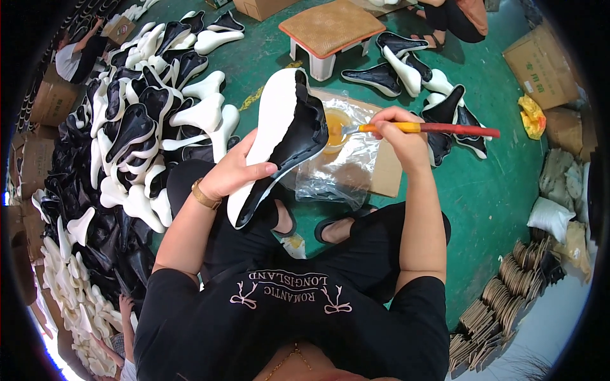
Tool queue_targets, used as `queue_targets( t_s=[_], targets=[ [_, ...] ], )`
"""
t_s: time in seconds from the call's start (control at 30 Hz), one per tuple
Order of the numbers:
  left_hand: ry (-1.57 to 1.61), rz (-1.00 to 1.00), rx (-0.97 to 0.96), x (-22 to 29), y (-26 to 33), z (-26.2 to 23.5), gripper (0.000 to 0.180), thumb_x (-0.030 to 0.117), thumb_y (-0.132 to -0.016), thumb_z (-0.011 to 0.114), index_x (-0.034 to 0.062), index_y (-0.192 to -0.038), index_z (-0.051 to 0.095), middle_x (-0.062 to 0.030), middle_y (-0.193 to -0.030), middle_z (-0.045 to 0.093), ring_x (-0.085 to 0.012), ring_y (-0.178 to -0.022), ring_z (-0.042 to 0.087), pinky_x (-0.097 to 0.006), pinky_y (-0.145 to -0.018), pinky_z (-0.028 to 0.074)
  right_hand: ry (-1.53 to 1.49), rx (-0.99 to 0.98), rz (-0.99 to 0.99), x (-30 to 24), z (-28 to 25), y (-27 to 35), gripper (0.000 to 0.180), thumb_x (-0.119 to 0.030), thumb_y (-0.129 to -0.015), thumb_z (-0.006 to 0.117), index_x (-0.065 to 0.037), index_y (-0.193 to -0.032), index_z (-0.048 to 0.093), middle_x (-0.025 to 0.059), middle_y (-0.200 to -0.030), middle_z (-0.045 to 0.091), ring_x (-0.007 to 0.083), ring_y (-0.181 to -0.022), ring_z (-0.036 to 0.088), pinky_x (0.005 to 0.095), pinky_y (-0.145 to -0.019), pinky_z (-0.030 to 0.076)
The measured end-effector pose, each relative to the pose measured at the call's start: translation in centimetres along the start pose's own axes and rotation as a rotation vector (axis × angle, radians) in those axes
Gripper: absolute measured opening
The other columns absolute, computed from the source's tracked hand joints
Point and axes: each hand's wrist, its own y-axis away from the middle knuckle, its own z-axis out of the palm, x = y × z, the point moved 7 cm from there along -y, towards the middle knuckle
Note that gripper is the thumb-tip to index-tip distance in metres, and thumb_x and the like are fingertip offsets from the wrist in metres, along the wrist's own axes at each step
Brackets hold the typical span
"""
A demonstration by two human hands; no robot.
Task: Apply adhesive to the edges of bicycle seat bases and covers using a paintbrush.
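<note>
My left hand [236, 170] grips a bicycle saddle [262, 130] near its narrow end and holds it tilted up, with a smooth white outer side and a black hollow underside. In my right hand [405, 136] is a brush [454, 129] with a yellow and red handle, pinched near the brush end. The brush tip is at a small bowl of amber liquid [335, 141], just right of the saddle. Beneath the bowl lies a clear plastic sheet [330, 184] over a flat piece of cardboard [386, 170].
A heap of white and black saddles [143, 136] rises on the left, beside black shells [111, 254] and white pieces [70, 305]. More saddles [445, 105] lie at the right, past a low stool [332, 30]. Cardboard boxes [540, 66] and stacked brown pieces [499, 298] line the right. Other people sit around.
</note>
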Motion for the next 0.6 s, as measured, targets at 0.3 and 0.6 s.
queue_targets(
  t_s=[0.3,0.6],
  targets=[
    [-0.239,0.064,-0.060,1.2,-0.4,-0.5,0.087,0.020,-0.070,0.077,0.0005,-0.142,0.033,-0.0096,-0.137,0.045,-0.0175,-0.125,0.042,-0.031,-0.106,0.031,0.328,-0.118,-0.290,-2.7,1.7,0.7,0.009,-0.005,-0.079,0.061,0.002,-0.082,0.066,0.0060,-0.078,0.064,0.0117,-0.071,0.059,0.0247,-0.064,0.047],
    [-0.284,0.238,0.122,-0.1,-2.1,1.5,0.098,0.031,-0.069,0.083,0.0015,-0.144,0.028,-0.0120,-0.140,0.042,-0.0193,-0.127,0.041,-0.033,-0.106,0.033,0.205,-0.192,-0.151,-2.2,5.3,2.5,0.009,-0.005,-0.076,0.062,0.002,-0.081,0.066,0.0054,-0.078,0.064,0.0110,-0.072,0.060,0.0240,-0.064,0.048]
  ],
)
